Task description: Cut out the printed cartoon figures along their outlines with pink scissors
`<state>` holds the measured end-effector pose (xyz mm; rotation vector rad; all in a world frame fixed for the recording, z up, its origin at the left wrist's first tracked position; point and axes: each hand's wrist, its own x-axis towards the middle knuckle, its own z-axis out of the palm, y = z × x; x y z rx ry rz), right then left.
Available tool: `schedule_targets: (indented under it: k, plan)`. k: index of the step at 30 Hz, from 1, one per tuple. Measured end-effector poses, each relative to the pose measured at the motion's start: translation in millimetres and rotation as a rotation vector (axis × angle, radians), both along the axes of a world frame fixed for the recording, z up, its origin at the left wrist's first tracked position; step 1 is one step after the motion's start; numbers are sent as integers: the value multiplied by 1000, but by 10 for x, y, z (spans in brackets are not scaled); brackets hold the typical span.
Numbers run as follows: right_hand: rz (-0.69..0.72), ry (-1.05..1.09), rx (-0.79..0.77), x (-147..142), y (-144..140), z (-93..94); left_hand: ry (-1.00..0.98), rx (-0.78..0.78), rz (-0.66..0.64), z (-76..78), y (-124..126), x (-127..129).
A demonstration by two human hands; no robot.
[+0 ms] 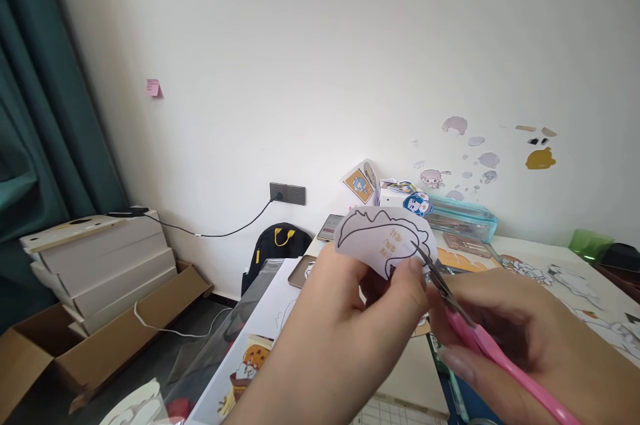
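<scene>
My left hand (360, 318) pinches a white paper piece (370, 228) between thumb and fingers, above the table. On the paper run black outlines with a wavy, hair-like edge and a few small tan printed characters. My right hand (520, 325) is closed around pink-handled scissors (485, 341), their slim metal blades pointing up and left. The blades overlap the right part of the paper, close to my left thumb. Part of the paper's lower edge and the left fingers behind it are hidden.
Paper cut-outs (575, 281) and a teal clear pouch (465, 218) lie on the table. Printed sheets are at the left edge. A black backpack (283, 245) stands by the wall; white boxes (105, 271) in a carton (130, 338) are at left. A cable (235, 231) hangs from the socket.
</scene>
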<state>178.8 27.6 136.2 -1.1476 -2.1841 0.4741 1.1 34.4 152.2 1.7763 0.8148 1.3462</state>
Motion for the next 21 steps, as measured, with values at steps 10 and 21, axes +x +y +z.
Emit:
schedule_targets:
  k: [10,21]
  plan:
    - [-87,332,-29,564,94,-5,216,-147,25,-195,229,43]
    - [35,560,-242,215,94,26,152,-194,106,-204,252,236]
